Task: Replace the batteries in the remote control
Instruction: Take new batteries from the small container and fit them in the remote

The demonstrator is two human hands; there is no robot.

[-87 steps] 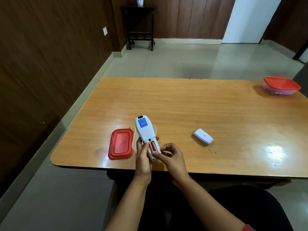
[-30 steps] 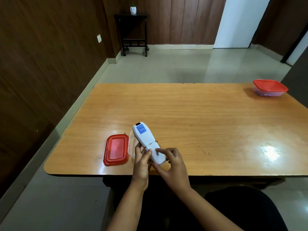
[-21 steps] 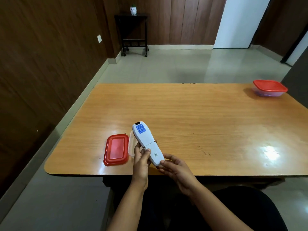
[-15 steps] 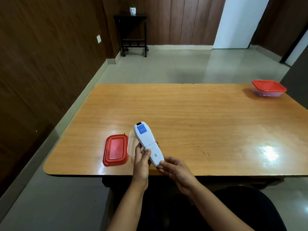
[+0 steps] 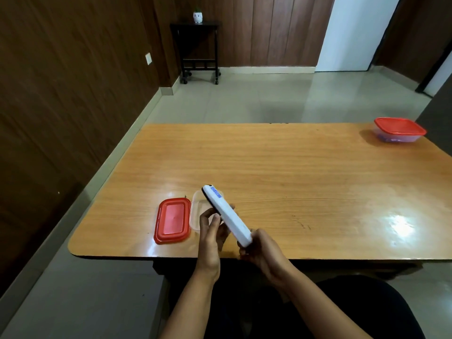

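Evidently the step in hand was turning the closed remote control (image 5: 227, 215) over for a check or to set it down, since no open battery bay or loose cover showed on the side facing the camera. To do that well, the turn wanted to be slow and shared between both hands, with the lower end kept pinched so the back cover, if only just seated, could not slide off; a firm press along the cover's seam before letting go would have been wise, though whether it had latched could not be told. The left hand (image 5: 212, 228) was clasped lightly about the remote's middle, fingers (image 5: 206, 216) curled up on its dark left edge. The right hand (image 5: 263, 248) was clenched on the remote's lower end, which sat tucked into the fingers. From those two grips the remote ran up and away to the left, tilted on its edge, its far tip with the blue label well above the left hand and clear of the table (image 5: 293, 172). Just left of the left hand lay a red lid (image 5: 172, 220) flat on the table, and between lid and hand sat a clear container (image 5: 197, 211), partly hidden by the remote. A lidded tub (image 5: 398, 129) stood far off to the right, well apart from either hand.
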